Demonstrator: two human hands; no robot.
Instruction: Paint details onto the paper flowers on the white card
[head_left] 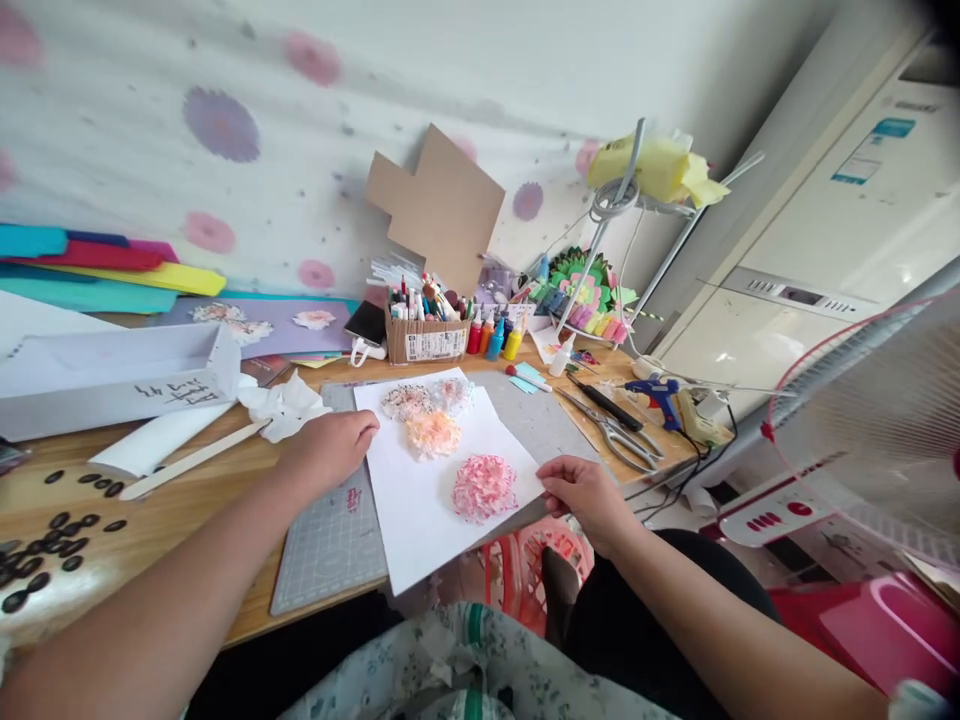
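Observation:
A sheet of white paper (409,510) lies tilted over a grey cutting mat (330,550), its near corner reaching past the table's front edge. On the paper sit a ruffled pink flower (484,488), an orange one (433,435), a brown-edged one (407,401) and a pale one (453,394). My left hand (337,440) is closed at the sheet's left edge, its fingertips partly hidden. The right corner is pinched between thumb and fingers of my right hand (583,497).
Left are a white box (172,385), crumpled tissue (289,405), a wooden stick (191,460) and black pebbles (64,540). Behind stand a carton of pens (431,342) and paint bottles (495,340). Scissors (619,440), a glue gun (660,395) and a fan (870,430) are right.

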